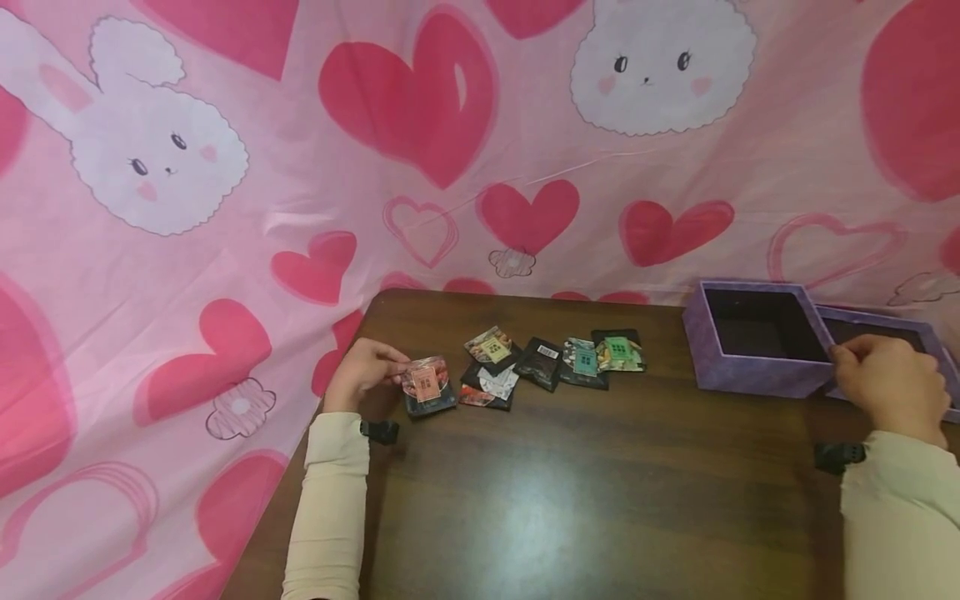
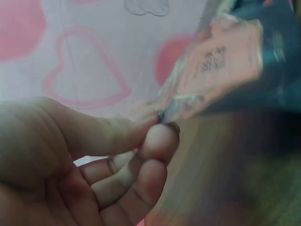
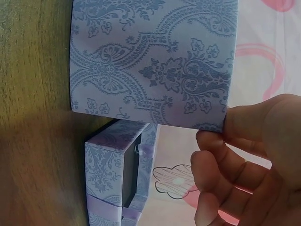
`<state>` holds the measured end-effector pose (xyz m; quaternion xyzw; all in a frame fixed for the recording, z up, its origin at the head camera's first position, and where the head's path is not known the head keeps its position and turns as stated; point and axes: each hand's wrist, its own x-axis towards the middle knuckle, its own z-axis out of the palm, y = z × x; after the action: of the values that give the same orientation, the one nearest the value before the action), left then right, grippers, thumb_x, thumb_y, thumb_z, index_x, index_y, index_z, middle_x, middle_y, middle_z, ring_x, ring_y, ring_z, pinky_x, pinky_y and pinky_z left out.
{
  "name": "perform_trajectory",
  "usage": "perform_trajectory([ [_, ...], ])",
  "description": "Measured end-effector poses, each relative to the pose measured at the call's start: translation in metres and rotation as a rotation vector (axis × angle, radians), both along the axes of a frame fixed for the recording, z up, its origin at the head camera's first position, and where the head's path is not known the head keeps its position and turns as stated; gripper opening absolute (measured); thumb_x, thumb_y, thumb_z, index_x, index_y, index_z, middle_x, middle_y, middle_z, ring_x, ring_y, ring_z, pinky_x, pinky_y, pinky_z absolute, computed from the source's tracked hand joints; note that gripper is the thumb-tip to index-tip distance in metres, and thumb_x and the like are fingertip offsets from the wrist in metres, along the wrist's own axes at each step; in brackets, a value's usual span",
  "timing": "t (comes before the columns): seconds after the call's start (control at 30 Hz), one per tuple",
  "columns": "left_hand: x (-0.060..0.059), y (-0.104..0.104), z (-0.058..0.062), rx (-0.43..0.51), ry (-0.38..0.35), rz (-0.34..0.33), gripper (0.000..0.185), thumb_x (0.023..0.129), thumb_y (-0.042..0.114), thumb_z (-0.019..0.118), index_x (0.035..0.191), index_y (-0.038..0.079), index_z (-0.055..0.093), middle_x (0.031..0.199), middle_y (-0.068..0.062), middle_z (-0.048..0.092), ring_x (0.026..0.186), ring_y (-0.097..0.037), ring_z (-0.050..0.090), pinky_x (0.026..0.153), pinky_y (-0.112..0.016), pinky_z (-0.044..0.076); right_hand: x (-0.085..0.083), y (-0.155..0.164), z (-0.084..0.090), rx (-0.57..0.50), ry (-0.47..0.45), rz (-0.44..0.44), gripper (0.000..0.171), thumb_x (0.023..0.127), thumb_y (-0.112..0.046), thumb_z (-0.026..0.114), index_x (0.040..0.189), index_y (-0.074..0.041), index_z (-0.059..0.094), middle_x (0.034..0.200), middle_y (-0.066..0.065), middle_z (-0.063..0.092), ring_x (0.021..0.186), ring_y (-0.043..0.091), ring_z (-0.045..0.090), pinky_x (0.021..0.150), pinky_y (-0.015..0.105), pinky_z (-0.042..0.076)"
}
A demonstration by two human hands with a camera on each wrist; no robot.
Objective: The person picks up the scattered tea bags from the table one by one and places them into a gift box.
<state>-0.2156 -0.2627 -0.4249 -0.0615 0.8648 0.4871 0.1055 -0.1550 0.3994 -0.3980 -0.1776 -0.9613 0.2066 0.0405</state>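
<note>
my left hand [image 1: 365, 372] pinches the orange-labelled packet [image 1: 429, 387], left of centre; well apart, far right, my right hand [image 1: 894, 385] grips the purple box [image 1: 761, 377].

The near tabletop [image 1: 600, 508] offers passage; packets [image 1: 539, 367] and a purple box [image 1: 761, 377] obstruct farther back

L grip [image 1: 367, 369] pinches orange-lbl pkt [image 1: 429, 389] | R grip [image 1: 892, 379] holds purple box [image 1: 757, 375] | other pkts [image 1: 538, 365] btwn

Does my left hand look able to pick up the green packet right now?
Probably not: your left hand is pinching the orange packet, and the black packet lies between it and the green packet.
</note>
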Motion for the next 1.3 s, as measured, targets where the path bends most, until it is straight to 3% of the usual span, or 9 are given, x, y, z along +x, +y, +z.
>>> perform_trajectory([
  [0.3,-0.009,0.004,0.006,0.336,-0.006,0.044,0.027,0.091,-0.004,0.069,0.115,-0.016,0.067,0.088,-0.013,0.072,0.065,-0.015,0.066,0.073,-0.035,0.061,0.001,0.0,0.001,-0.011,-0.006,-0.006,0.044,0.102,-0.033,0.048,0.117,0.007,0.061,0.117,0.043,0.052,0.097,0.064,0.047,0.061,0.064,0.041],
  [0.4,-0.012,0.014,0.009,0.397,-0.016,0.067,0.027,0.09,-0.005,0.071,0.114,-0.016,0.068,0.089,-0.014,0.073,0.065,-0.015,0.067,0.072,-0.034,0.062,0.001,-0.001,0.001,-0.014,-0.002,-0.007,0.044,0.102,-0.033,0.048,0.116,0.006,0.061,0.116,0.043,0.052,0.097,0.064,0.047,0.06,0.063,0.041],
  [0.7,-0.027,0.065,0.026,0.443,0.01,0.022,0.024,0.089,-0.003,0.074,0.111,-0.011,0.072,0.098,-0.019,0.072,0.069,-0.017,0.068,0.08,-0.041,0.061,0.0,0.0,0.0,-0.014,-0.006,-0.019,0.042,0.102,-0.031,0.047,0.116,0.007,0.06,0.115,0.042,0.052,0.097,0.064,0.046,0.06,0.064,0.04],
  [0.93,-0.039,0.1,0.032,0.442,-0.014,0.031,0.02,0.089,-0.005,0.072,0.109,-0.009,0.073,0.101,-0.02,0.072,0.069,-0.016,0.068,0.093,-0.05,0.055,0.001,0.002,0.001,-0.025,-0.015,-0.032,0.045,0.103,-0.033,0.046,0.118,0.007,0.059,0.117,0.041,0.051,0.1,0.065,0.043,0.062,0.064,0.039],
  [1.13,-0.045,0.127,0.034,0.488,0.017,0.061,0.018,0.089,-0.008,0.071,0.106,-0.011,0.073,0.095,-0.021,0.073,0.064,-0.015,0.069,0.071,-0.034,0.062,0.002,0.003,0.0,-0.039,-0.021,-0.049,0.046,0.103,-0.035,0.046,0.12,0.006,0.058,0.119,0.042,0.05,0.101,0.067,0.043,0.063,0.067,0.039],
  [1.3,-0.046,0.146,0.032,0.523,0.023,0.054,0.018,0.089,-0.01,0.069,0.106,-0.013,0.072,0.086,-0.021,0.073,0.061,-0.017,0.069,0.078,-0.044,0.061,0.001,0.0,-0.004,-0.044,-0.007,-0.047,0.045,0.102,-0.034,0.047,0.119,0.006,0.059,0.119,0.041,0.051,0.1,0.066,0.044,0.062,0.066,0.04],
])
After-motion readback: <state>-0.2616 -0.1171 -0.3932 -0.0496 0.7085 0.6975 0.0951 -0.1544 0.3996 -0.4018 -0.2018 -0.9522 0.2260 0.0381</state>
